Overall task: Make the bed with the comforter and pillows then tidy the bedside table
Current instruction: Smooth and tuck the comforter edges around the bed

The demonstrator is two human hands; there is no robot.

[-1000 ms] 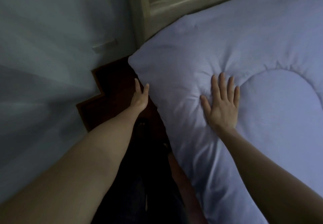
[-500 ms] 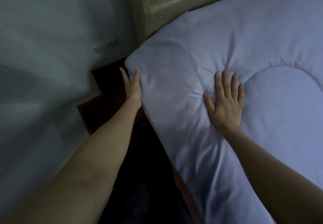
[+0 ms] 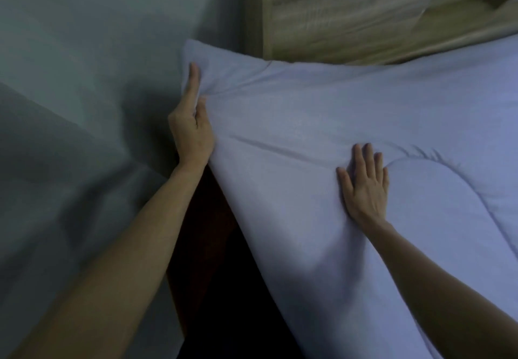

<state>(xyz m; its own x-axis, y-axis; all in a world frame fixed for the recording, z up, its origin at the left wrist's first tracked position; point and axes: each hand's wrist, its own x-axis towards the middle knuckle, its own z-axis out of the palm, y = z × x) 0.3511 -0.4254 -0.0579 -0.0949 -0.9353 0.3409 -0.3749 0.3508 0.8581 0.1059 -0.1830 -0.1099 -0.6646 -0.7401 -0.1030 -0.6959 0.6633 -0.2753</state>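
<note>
The left hand (image 3: 193, 131) pinches the pale blue comforter (image 3: 350, 123) near its corner, which points toward the wall; the right hand (image 3: 364, 187) presses flat, fingers spread.

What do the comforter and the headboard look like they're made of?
Comforter: soft matte woven fabric over padding, likely; it puffs and dimples along stitched curves under the right hand. Headboard: pale wood or wood-look laminate, showing grain lines; glossy streaks suggest clear plastic wrap.
</note>
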